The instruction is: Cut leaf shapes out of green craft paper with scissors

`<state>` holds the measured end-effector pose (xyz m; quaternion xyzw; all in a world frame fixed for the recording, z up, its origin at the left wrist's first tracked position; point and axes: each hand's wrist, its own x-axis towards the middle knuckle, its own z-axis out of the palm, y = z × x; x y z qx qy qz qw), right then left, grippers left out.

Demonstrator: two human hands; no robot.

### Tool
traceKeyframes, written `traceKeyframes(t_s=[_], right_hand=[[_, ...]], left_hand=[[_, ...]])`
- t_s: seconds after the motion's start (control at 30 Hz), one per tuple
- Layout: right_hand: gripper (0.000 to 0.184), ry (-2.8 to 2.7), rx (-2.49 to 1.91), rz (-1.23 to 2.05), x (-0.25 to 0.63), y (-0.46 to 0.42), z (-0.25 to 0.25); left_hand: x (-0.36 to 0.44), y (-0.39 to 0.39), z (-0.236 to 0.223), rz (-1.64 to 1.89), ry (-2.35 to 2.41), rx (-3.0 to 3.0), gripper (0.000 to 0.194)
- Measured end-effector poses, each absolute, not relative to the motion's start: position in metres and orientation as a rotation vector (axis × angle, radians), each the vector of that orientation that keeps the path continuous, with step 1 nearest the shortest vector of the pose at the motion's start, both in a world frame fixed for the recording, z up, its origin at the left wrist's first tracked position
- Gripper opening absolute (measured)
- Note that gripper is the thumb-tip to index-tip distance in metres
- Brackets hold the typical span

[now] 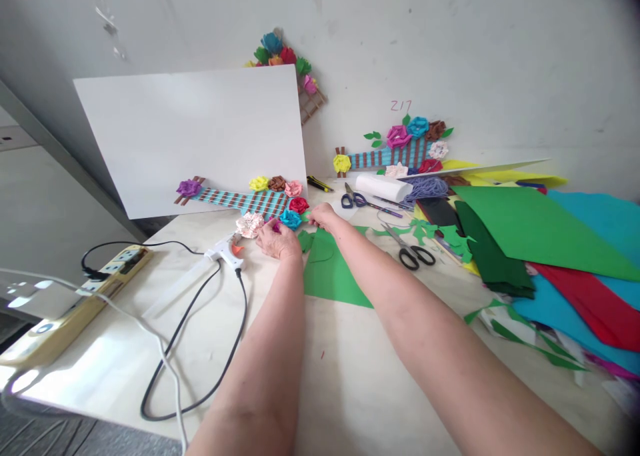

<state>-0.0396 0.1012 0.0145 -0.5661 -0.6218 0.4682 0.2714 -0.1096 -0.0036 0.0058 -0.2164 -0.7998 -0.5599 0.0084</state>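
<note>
A guitar-shaped craft piece (240, 203) with blue and brown strips leans at the bottom of a white board (200, 136), its edge set with paper flowers. At its lower edge, the fingers of my left hand (280, 241) close on a magenta paper flower (274, 225), mostly covered by them. Just right of it, my right hand (324, 217) pinches a small green paper leaf (305, 216) beside the blue flower (291, 219) and the red flower (299, 205). Under my right forearm lies a green paper sheet (335, 273) with a curved line on it.
A white glue gun (225, 251) rests left of my left hand, its black cord looping over the table. Further left is a power strip (100, 289). Scissors (410, 251) and blue-handled scissors (353, 198) lie on the right, near stacked coloured sheets (545, 229). A similar guitar piece (390, 157) stands against the wall.
</note>
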Motion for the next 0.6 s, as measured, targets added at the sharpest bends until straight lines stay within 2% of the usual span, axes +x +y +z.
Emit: traceKeyframes(t_s=[0.17,0.33,0.4,0.5,0.6], right_hand=[[0.011,-1.678,-1.529,1.265,-0.0412,0.1013,0.0141],[0.056,-1.498,-1.423,1.431,-0.0383,0.1031,0.0144],[0.066,-1.429,-1.41,1.478,-0.0366,0.1065,0.0142],[0.063,-1.423,-1.418,1.492,-0.034,0.1099,0.0148],[0.046,-1.479,-1.428,1.477,-0.0322,0.1067,0.0179]], left_hand=[[-0.1088,-0.0039,0.0071,-1.755,-2.516,-0.666,0.022],[-0.1087,-0.0041,0.0064,-1.759,-2.5,-0.66,0.022],[-0.1089,-0.004,0.0059,-1.757,-2.491,-0.661,0.022],[-0.1091,-0.0035,0.0051,-1.738,-2.463,-0.681,0.022],[-0.1089,-0.0026,0.0036,-1.708,-2.411,-0.714,0.023]])
